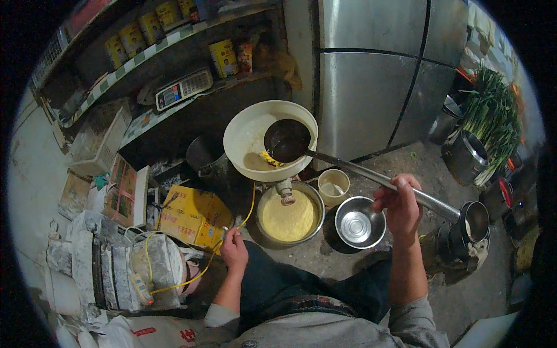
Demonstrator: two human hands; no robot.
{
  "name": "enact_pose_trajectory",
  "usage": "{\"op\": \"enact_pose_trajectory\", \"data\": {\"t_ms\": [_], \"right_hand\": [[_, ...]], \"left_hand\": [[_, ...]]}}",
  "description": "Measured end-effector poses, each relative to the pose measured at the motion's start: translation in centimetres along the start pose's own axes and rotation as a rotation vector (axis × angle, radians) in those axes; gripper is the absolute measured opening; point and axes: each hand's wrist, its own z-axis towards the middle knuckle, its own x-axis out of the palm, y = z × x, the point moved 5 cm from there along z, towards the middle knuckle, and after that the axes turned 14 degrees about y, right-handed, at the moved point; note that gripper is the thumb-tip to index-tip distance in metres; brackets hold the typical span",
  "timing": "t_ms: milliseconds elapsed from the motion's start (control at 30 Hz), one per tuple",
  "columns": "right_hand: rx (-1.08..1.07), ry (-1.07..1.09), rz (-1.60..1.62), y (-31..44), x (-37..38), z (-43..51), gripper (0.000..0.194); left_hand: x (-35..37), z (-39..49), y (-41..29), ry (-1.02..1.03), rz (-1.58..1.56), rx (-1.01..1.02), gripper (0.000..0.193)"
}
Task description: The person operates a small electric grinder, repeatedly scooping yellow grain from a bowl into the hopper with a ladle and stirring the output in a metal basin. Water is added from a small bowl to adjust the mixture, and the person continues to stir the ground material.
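Observation:
My right hand point(404, 211) is closed around the metal handle of a large long-handled ladle point(287, 141). Its dark bowl hangs over a cream-coloured round hopper point(243, 130), where a little yellow material shows under the ladle's edge. Below the hopper, a metal spout point(285, 191) overhangs a metal basin point(322, 213) of pale yellow, frothy-looking liquid point(289, 217). At the left, my left hand point(235, 254) grips a yellow cord point(250, 209) that runs between the hopper and a power strip point(141, 289).
Right of the basin stand a plastic tub point(333, 185) and a steel bowl point(359, 224). A yellow carton point(191, 213) lies left. Beyond are a digital scale point(185, 89), a steel refrigerator point(365, 95) and green onions point(491, 113). A dark pot point(476, 222) stands near the ladle's handle end.

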Motion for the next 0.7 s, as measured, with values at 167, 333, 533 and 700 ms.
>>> {"op": "enact_pose_trajectory", "data": {"t_ms": [167, 333, 533, 700], "right_hand": [[0.028, 0.002, -0.072, 1.4, 0.9, 1.0, 0.026], [0.071, 0.113, -0.314, 5.1, 3.2, 4.3, 0.033], [0.215, 0.285, -0.414, 7.3, 8.4, 8.8, 0.030], [0.237, 0.516, -0.377, 5.2, 13.9, 13.0, 0.035]], "left_hand": [[0.3, 0.2, 0.7, 0.012, -0.029, -0.008, 0.024], [0.4, 0.1, 1.0, 0.023, -0.016, 0.001, 0.024], [0.7, 0.1, 1.8, 0.101, -0.051, -0.075, 0.025], [0.7, 0.3, 1.4, 0.066, 0.069, -0.082, 0.025]]}}
